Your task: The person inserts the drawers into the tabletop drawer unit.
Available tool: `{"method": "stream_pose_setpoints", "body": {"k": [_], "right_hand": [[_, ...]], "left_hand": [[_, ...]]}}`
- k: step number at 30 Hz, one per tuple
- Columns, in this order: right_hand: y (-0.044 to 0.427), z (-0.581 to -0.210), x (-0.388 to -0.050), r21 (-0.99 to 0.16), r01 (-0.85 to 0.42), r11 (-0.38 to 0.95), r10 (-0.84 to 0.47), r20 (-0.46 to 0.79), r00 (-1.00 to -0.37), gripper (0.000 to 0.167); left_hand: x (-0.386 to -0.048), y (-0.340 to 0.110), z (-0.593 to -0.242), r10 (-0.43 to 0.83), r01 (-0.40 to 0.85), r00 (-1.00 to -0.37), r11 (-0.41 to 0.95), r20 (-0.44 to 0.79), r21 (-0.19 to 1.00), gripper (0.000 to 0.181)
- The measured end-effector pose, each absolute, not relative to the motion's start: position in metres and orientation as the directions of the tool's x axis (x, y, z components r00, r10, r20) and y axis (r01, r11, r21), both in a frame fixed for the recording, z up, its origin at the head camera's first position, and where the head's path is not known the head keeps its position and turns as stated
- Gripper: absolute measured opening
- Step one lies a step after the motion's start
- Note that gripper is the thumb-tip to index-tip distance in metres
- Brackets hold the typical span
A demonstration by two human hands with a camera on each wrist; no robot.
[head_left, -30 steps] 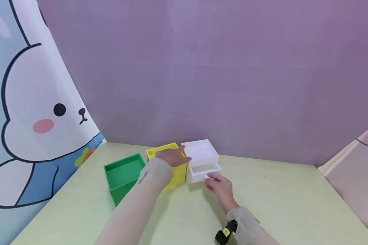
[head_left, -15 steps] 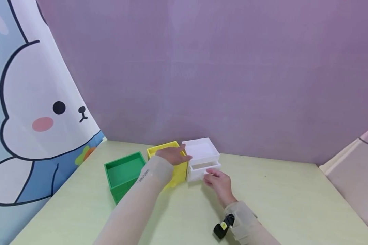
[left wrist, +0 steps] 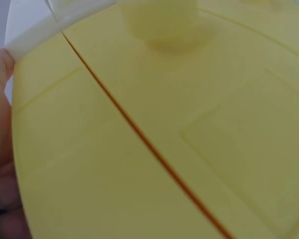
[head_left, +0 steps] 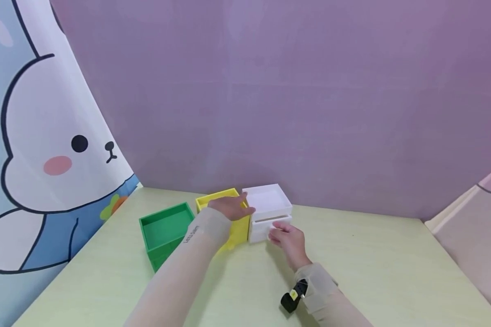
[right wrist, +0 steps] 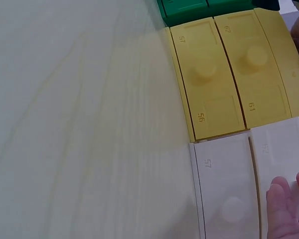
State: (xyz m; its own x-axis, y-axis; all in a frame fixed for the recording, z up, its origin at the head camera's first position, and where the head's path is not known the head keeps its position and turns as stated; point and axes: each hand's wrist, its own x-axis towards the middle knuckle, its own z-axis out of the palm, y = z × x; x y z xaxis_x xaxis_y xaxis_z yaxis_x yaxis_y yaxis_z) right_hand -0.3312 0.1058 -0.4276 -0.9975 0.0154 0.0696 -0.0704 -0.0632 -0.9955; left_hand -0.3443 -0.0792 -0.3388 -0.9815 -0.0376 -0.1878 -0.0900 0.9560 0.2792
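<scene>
Three small drawer boxes stand on the table: a green box (head_left: 165,227), a yellow box (head_left: 239,227) and a white box (head_left: 268,200). My left hand (head_left: 230,208) rests over the yellow box's top, its fingertips reaching the white box's left edge. Its fingers (left wrist: 0,74) show beside the yellow box in the left wrist view. My right hand (head_left: 288,240) pinches the knob of the white upper drawer (right wrist: 276,144), the knob itself hidden by the fingertips. That drawer sits almost flush, and the white lower drawer (right wrist: 224,184) is in.
The boxes stand close to the purple backdrop (head_left: 331,113) at the back of the table (head_left: 372,263). A rabbit-print cloth (head_left: 57,136) hangs on the left. A black wrist camera (head_left: 292,297) sits below my right wrist.
The white upper drawer has slid inward from standing out, with my right hand moving forward along with it. My left hand has stayed in place.
</scene>
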Motion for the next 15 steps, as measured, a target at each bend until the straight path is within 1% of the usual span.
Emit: {"method": "stream_pose_setpoints", "body": {"k": [5,15], "right_hand": [[0.106,-0.427,-0.337,-0.997,-0.071,-0.014,0.028,0.071,-0.997,0.027],[0.105,-0.425,-0.343,-0.998,-0.058,0.019,0.023,0.058,-0.998,0.027]], "left_hand": [[-0.341,-0.075,-0.337,-0.064,-0.123,-0.979,0.945,-0.196,0.302,0.069],[-0.342,-0.075,-0.338,-0.063,-0.114,-0.982,0.949,-0.177,0.293,0.068]]}}
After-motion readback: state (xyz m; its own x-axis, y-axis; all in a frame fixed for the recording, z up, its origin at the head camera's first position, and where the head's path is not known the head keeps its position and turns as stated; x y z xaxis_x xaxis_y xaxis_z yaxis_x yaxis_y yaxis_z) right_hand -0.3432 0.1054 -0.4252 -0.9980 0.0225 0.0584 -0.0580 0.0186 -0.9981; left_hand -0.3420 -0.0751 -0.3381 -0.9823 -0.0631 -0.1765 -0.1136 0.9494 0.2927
